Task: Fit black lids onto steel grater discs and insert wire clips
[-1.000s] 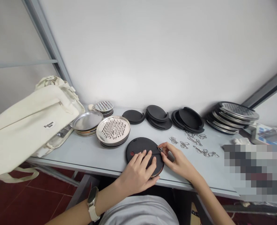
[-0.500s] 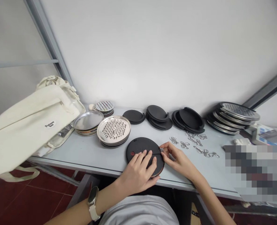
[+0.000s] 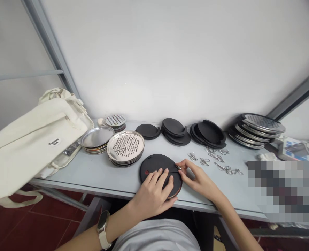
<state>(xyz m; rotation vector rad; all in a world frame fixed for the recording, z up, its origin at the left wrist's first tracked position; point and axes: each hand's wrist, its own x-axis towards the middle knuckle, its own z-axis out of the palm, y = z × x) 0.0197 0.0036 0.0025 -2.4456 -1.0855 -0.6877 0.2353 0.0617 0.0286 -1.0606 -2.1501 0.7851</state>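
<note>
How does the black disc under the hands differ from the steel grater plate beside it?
The black disc is matte with a red mark; the steel grater plate is shiny and punched with holes. The black disc lies under the left hand; the grater plate tops a stack. Both are round, lying flat.

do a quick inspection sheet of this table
surface: pale grey table, things spread along the wall side
job's things: black round disc lying flat, small metal piece at its edge
clutter: stacked perforated steel plates, stacked black discs, loose bent-wire pieces, canvas bag at left end
hands: left hand flat on the disc, right hand pinching the metal piece
cables: nothing clear, far right too small to tell
surroundings: white wall, grey metal frame, red tile floor
</note>
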